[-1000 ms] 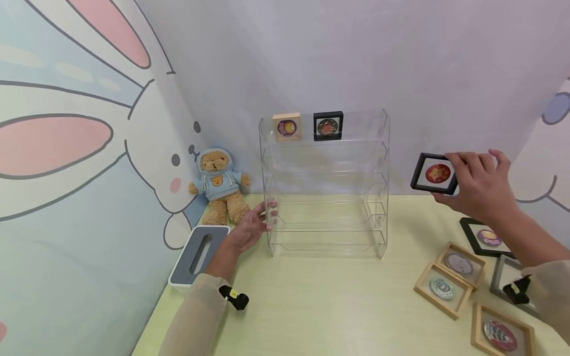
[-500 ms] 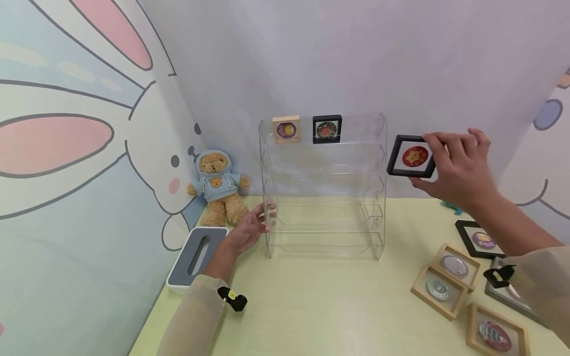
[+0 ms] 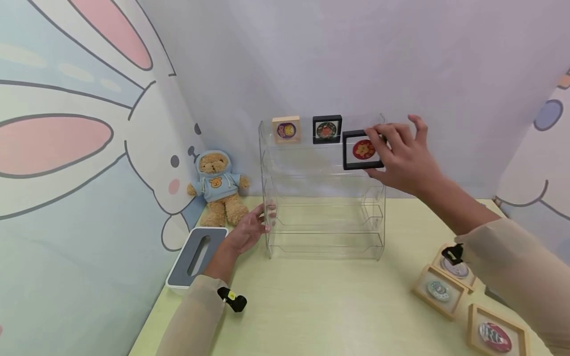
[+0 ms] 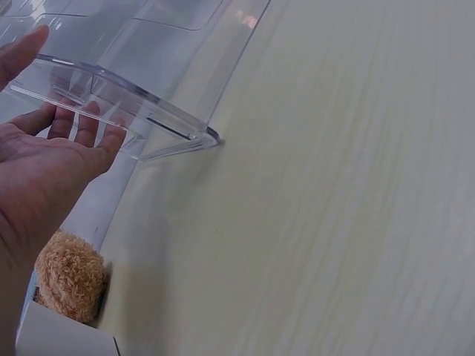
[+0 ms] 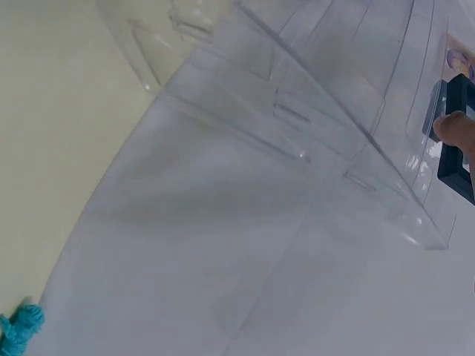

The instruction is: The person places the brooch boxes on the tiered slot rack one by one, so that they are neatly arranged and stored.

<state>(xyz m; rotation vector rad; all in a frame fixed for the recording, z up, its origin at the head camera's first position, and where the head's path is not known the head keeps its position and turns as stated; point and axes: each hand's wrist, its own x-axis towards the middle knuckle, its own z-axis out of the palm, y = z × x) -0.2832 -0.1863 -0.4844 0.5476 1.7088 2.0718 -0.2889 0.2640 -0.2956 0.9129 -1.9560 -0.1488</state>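
Observation:
My right hand (image 3: 403, 155) pinches a small black-edged display frame (image 3: 352, 165) by its right side, thumb below and fingers on top. A red round badge (image 3: 363, 149) with a yellow star figure shows inside it. The frame overlaps the upper right tiers of a clear acrylic display rack (image 3: 327, 232). In the right wrist view, only the thumb (image 5: 454, 127) shows against the black frame. On the rack's top tier stand a pale wooden frame (image 3: 287, 130) and another black frame (image 3: 327, 129). My left hand (image 3: 249, 230) holds the rack's left side panel, fingers seen through the clear plastic.
A teddy bear (image 3: 220, 185) in a blue hoodie sits left of the rack, behind a grey-topped tissue box (image 3: 198, 257). Wooden frames with badges, one green (image 3: 440, 290) and one red (image 3: 496, 337), lie at the right. The right sleeve (image 3: 516, 267) covers part of that area.
My right hand has carried the black star-badge frame leftward and slightly up, from beside the rack to in front of its upper right tiers. The left hand stays at the rack's side.

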